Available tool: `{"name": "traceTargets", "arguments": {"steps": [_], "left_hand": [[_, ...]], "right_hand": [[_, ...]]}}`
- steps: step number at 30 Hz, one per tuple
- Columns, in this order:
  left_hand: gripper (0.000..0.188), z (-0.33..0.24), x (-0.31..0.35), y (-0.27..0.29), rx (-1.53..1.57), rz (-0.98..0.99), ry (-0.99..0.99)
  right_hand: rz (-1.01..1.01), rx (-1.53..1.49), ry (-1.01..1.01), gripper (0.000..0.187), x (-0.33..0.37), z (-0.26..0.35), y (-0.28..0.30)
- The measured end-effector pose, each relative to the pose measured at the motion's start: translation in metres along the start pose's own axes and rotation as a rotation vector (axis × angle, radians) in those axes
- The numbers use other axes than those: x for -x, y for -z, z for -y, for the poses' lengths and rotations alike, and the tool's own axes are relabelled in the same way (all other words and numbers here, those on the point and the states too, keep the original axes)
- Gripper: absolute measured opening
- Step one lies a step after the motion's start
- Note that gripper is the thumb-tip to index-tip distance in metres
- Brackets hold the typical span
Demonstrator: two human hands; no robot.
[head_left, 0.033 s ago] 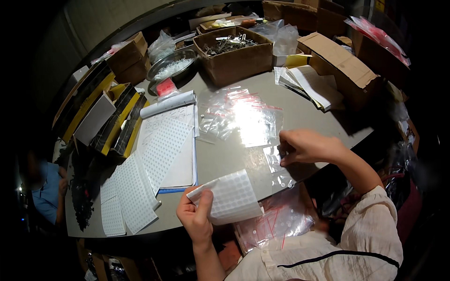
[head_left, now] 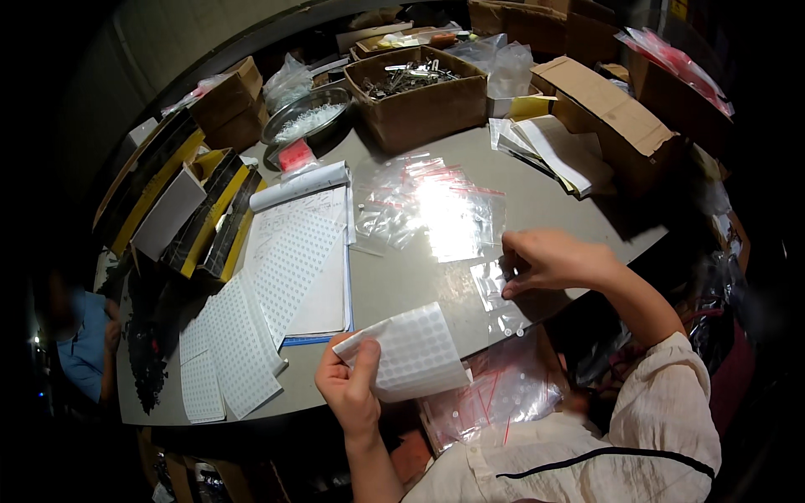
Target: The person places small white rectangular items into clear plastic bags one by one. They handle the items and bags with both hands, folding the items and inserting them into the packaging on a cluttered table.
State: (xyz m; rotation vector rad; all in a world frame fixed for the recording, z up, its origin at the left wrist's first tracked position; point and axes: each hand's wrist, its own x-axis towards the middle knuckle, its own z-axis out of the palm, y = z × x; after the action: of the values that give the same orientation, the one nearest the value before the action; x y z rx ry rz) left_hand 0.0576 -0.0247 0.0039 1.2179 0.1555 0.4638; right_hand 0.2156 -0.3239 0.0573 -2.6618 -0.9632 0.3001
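Note:
My left hand (head_left: 350,387) grips a sheet of round white stickers (head_left: 417,350) at its left edge, thumb on top. The sheet is tilted up over the table's front edge. My right hand (head_left: 541,264) is at the right front of the table, its fingers curled and the tips pinched down at a small clear plastic bag (head_left: 489,289). Whatever may be between those fingertips is hidden. Another clear bag (head_left: 506,322) lies at the table's edge, just below that hand. Farther back spreads a glaring pile of clear zip bags (head_left: 394,205) with red strips.
More zip bags (head_left: 524,390) lie at my lap. Sticker sheets (head_left: 231,344) and a clipboard (head_left: 323,293) with papers cover the left. Behind stand a carton of metal parts (head_left: 419,113), a bowl of clear pieces (head_left: 306,121) and a cardboard box (head_left: 604,109). Another person (head_left: 84,335) is at far left.

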Motion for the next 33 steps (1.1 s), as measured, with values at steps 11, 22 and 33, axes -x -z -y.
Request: {"name": "traceTargets", "arguments": {"steps": [11,22,33], "left_hand": [[0.014,0.0,-0.001,0.0,-0.017,0.017,-0.002],[0.015,0.001,-0.002,0.002,0.037,-0.003,-0.019],[0.016,0.005,0.0,0.004,0.047,-0.032,-0.029]], "right_hand": [[0.039,0.129,-0.139,0.067,0.024,-0.003,0.004],[-0.359,-0.341,0.216,0.023,-0.054,-0.032,0.004],[-0.372,0.164,-0.106,0.043,-0.068,-0.028,-0.015]]}}
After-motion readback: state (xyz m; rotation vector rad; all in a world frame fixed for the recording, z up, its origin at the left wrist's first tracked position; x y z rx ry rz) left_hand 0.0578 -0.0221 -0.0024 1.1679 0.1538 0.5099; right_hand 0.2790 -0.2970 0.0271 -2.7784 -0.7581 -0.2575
